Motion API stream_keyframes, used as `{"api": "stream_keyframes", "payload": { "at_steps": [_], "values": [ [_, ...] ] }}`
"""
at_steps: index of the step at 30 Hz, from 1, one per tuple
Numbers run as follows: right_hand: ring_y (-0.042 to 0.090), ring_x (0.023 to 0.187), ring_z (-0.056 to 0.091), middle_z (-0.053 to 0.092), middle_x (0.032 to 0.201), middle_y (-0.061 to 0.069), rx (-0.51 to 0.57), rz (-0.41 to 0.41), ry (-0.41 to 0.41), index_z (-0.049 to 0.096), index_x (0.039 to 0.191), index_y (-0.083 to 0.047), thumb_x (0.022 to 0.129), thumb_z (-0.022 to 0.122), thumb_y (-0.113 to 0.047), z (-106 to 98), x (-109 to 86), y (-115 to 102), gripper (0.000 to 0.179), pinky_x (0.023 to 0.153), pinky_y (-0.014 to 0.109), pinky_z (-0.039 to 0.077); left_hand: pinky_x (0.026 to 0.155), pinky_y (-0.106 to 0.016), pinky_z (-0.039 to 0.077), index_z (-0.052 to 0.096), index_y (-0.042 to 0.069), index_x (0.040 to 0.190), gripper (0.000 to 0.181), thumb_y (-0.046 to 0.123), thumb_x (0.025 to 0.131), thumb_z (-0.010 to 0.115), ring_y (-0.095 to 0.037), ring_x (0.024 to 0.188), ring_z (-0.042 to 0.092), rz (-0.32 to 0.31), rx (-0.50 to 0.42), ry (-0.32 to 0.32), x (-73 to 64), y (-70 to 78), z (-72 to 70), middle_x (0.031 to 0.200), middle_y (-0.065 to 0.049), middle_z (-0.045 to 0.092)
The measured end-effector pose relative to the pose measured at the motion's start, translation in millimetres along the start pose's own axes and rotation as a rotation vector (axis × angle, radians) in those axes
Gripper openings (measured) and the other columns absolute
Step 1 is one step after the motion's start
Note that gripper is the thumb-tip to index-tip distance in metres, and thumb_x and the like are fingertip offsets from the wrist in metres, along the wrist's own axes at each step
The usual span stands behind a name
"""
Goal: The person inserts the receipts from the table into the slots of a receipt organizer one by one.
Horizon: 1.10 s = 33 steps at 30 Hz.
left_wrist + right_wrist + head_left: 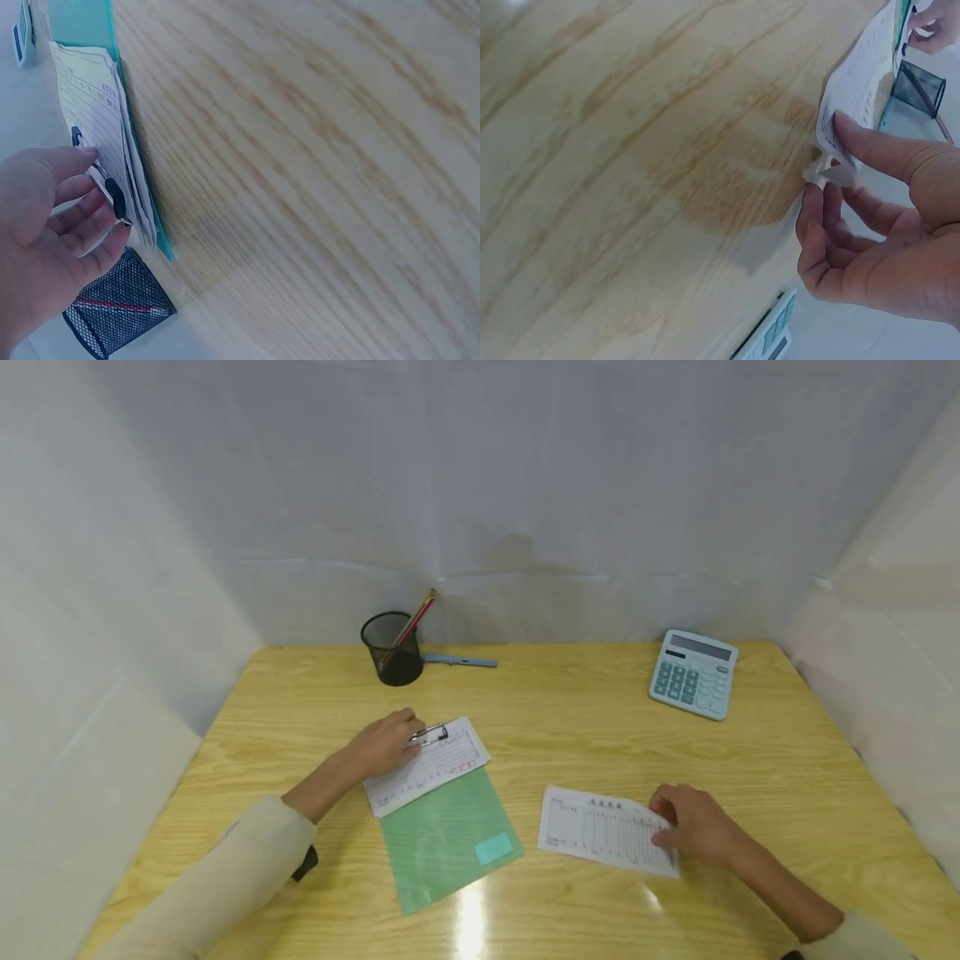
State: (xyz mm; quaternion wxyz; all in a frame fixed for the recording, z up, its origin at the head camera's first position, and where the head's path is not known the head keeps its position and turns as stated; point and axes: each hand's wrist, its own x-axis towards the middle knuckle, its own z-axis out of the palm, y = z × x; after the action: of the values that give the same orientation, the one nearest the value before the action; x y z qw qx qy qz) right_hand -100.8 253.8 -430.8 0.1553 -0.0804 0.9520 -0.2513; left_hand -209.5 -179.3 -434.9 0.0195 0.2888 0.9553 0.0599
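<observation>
A stack of printed forms (435,766) lies across the top of a green translucent folder (450,839) left of centre, with a black binder clip (115,196) on its far edge. At that clip is my left hand (386,743); in the left wrist view the thumb and curled fingers pinch it. To the right, a single printed slip (592,828) lies on the table. Between thumb and fingers, my right hand (693,827) pinches its right end, and in the right wrist view that end is bent up off the wood. Some of the slip's underside is hidden.
A black mesh pen cup (397,652) holding pencils stands at the back left, and a blue pen (459,661) lies beside it. Towards the back right is a light blue calculator (693,672). White sheeting (525,485) rises behind the wooden table (585,727) and along both sides.
</observation>
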Motion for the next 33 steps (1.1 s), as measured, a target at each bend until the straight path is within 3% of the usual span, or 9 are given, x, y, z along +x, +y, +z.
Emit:
{"api": "stream_keyframes", "payload": {
  "at_steps": [5, 11, 15, 23, 27, 33],
  "values": [
    [0.017, 0.079, 0.05, 0.057, 0.089, 0.007, -0.007, 0.02, 0.014, 0.056, 0.098, -0.006, 0.078, 0.075, -0.009, 1.6, 2.6, -0.9, 0.028, 0.064, 0.029, 0.042, 0.081, -0.037, 0.051, 0.063, 0.0, 0.113, 0.028, 0.014, 0.09, 0.064, -0.021, 0.092, 0.058, -0.006, -0.001, -0.003, -0.1, 0.3, -0.4, 0.102, -0.01, 0.058],
    [0.021, 0.081, 0.058, 0.064, 0.099, 0.02, 0.107, 0.057, 0.042, 0.045, 0.117, -0.002, 0.076, 0.074, -0.004, 1.0, 4.8, -0.4, 0.05, 0.063, 0.03, 0.047, 0.082, -0.038, 0.051, 0.063, 0.001, 0.114, 0.027, 0.015, 0.09, 0.064, -0.021, 0.093, 0.058, -0.016, -0.007, -0.026, 0.2, -0.1, -0.1, 0.103, -0.01, 0.058],
    [0.023, 0.082, 0.058, 0.062, 0.106, 0.025, 0.145, 0.081, 0.098, 0.044, 0.111, -0.003, 0.073, 0.079, -0.008, -2.0, 6.3, -0.5, 0.052, 0.062, 0.029, 0.045, 0.083, -0.039, 0.051, 0.063, 0.001, 0.114, 0.027, 0.015, 0.091, 0.063, -0.022, 0.095, 0.058, -0.016, -0.012, -0.029, 0.0, 1.2, -1.0, 0.105, -0.011, 0.058],
    [0.015, 0.068, 0.046, 0.057, 0.074, 0.002, 0.11, 0.025, 0.156, 0.065, 0.081, -0.01, 0.077, 0.074, -0.008, -3.7, 8.4, -1.1, 0.01, 0.056, 0.023, 0.035, 0.084, -0.039, 0.051, 0.063, 0.0, 0.114, 0.027, 0.014, 0.091, 0.063, -0.024, 0.097, 0.058, -0.021, -0.015, -0.033, -0.3, 3.2, -3.8, 0.106, -0.012, 0.059],
    [0.013, 0.066, 0.043, 0.059, 0.075, 0.0, 0.106, -0.013, 0.156, 0.071, 0.092, -0.009, 0.084, 0.067, -0.006, -4.6, 10.7, -1.5, 0.009, 0.054, 0.022, 0.034, 0.086, -0.039, 0.051, 0.063, 0.0, 0.114, 0.028, 0.015, 0.091, 0.063, -0.024, 0.097, 0.058, -0.028, -0.021, -0.038, -0.2, 4.0, -4.3, 0.106, -0.012, 0.058],
    [0.008, 0.057, 0.04, 0.058, 0.074, 0.002, 0.175, -0.086, 0.122, 0.066, 0.106, -0.006, 0.088, 0.063, -0.009, -14.8, 15.9, -4.9, 0.018, 0.049, 0.022, 0.036, 0.083, -0.039, 0.051, 0.063, 0.001, 0.114, 0.029, 0.016, 0.09, 0.064, -0.022, 0.095, 0.058, -0.024, -0.023, -0.028, -0.8, 3.1, -3.3, 0.104, -0.011, 0.058]
  ]
}}
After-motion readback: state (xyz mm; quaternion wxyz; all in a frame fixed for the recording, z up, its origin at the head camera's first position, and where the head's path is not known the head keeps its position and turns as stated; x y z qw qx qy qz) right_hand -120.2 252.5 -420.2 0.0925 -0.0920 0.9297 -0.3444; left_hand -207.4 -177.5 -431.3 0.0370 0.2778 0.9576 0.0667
